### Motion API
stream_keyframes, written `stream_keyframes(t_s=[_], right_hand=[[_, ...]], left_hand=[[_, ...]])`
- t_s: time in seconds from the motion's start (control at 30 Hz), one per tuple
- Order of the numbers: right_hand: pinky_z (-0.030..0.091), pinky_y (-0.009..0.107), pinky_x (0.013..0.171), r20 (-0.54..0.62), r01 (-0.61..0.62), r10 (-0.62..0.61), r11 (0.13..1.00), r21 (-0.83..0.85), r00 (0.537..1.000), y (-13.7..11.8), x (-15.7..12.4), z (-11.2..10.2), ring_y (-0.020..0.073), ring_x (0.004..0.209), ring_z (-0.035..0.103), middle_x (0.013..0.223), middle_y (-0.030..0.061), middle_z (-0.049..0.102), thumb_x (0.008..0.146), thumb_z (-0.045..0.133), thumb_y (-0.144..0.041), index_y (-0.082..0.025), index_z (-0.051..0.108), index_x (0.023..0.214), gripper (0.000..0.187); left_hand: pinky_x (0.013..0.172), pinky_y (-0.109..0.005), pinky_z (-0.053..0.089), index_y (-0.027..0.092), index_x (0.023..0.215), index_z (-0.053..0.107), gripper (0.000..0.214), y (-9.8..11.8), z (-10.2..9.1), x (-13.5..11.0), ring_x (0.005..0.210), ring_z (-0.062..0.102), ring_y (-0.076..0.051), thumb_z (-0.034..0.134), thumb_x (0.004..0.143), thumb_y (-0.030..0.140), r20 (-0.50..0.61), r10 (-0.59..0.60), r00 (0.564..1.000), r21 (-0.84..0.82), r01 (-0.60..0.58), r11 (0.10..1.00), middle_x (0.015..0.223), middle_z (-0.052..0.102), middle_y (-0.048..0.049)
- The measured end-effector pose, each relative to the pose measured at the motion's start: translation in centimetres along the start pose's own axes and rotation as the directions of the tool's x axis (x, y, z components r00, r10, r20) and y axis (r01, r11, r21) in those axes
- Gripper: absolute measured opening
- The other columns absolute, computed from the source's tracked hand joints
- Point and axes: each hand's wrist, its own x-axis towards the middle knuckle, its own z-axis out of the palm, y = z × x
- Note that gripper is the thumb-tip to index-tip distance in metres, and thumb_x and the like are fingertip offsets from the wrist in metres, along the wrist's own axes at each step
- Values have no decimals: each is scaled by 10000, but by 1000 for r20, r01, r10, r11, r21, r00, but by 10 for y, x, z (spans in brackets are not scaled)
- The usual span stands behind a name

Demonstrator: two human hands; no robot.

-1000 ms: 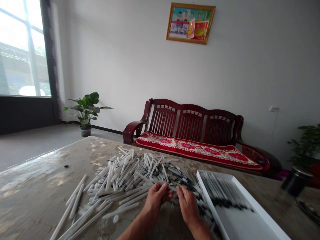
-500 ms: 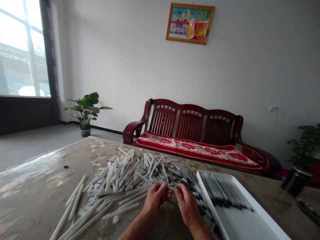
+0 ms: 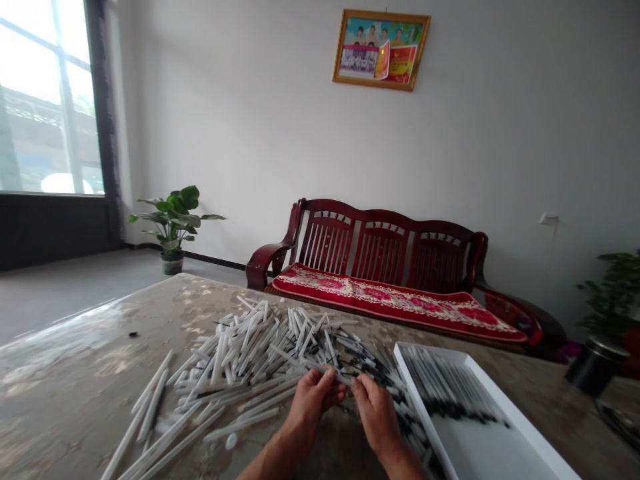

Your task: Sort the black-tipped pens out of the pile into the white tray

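Observation:
A heap of white pen tubes (image 3: 250,353) and thin black-tipped refills (image 3: 365,363) lies spread over the marbled table (image 3: 75,387). My left hand (image 3: 313,400) and my right hand (image 3: 375,410) meet just in front of the heap, fingers pinched together. Between them they hold a thin white tube (image 3: 340,378) that crosses from one hand to the other. A white tray (image 3: 520,433) to the right of my right hand holds a row of refills (image 3: 450,387).
A small white cap (image 3: 231,440) lies near my left forearm. A dark cup (image 3: 595,363) stands at the table's far right. Behind the table are a red wooden bench (image 3: 390,267), a potted plant (image 3: 173,223) and a window (image 3: 45,100).
Both hands have drawn slightly closer together on the tube. The view has tipped up a little.

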Motion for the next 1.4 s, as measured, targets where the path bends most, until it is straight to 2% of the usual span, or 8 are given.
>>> stream_keyframes(t_s=[0.23,0.47,0.63,0.83,0.93,1.13,1.33,1.4], right_hand=[[341,242,476,7,-32,31,997,70,999,2,0,4,156,511,526,545,1,565,915,355,-626,-222,544,663,512],[299,235,337,187,-358,309,858,369,933,-4,-1,7,116,340,370,435,-49,402,822,333,-780,-234,474,621,599],[363,218,437,55,-163,154,946,280,987,-4,-3,4,129,502,471,538,-24,489,827,457,-711,-217,527,660,527],[242,219,323,192,-390,340,822,416,921,-6,-1,9,85,320,306,407,-73,340,745,403,-833,-232,435,581,623],[245,218,324,231,-436,371,790,430,899,-7,-1,9,85,317,300,399,-75,329,743,388,-838,-232,432,578,629],[323,207,406,63,-187,176,928,322,982,-4,-1,4,114,488,432,534,-37,452,777,489,-737,-222,486,629,535],[256,213,356,247,-366,280,812,455,928,-6,-2,6,87,343,315,423,-89,335,827,405,-731,-236,422,633,532],[299,220,379,224,-345,271,827,443,936,-4,1,1,101,369,362,456,-76,387,835,389,-724,-230,468,677,525]], left_hand=[[586,-232,565,138,713,648,464,-1,-1,2,601,685,-149,905,477,443,15,5,1000,-9,-5,1000,659,721,-44],[564,-230,553,138,728,656,476,-3,-1,3,585,677,-145,905,465,448,32,15,999,10,-15,1000,654,719,-33],[566,-232,551,140,698,644,482,0,-1,3,579,675,-145,909,444,452,0,-2,1000,5,2,1000,634,714,-36],[540,-226,538,138,724,638,512,0,2,2,555,669,-145,910,425,452,25,15,1000,24,-15,1000,614,702,-17],[535,-228,536,142,729,636,522,-1,0,3,552,664,-144,913,415,453,28,22,999,22,-22,999,611,699,-14],[554,-221,535,145,719,641,456,1,-4,4,585,665,-137,894,491,448,9,35,999,27,-36,999,624,699,-19],[533,-220,529,143,772,644,491,-1,-3,5,582,667,-141,889,490,462,46,79,996,40,-81,996,653,704,-18],[537,-222,534,148,782,636,496,-2,-6,8,590,672,-144,887,492,463,-3,100,995,25,-100,995,649,699,-12]])
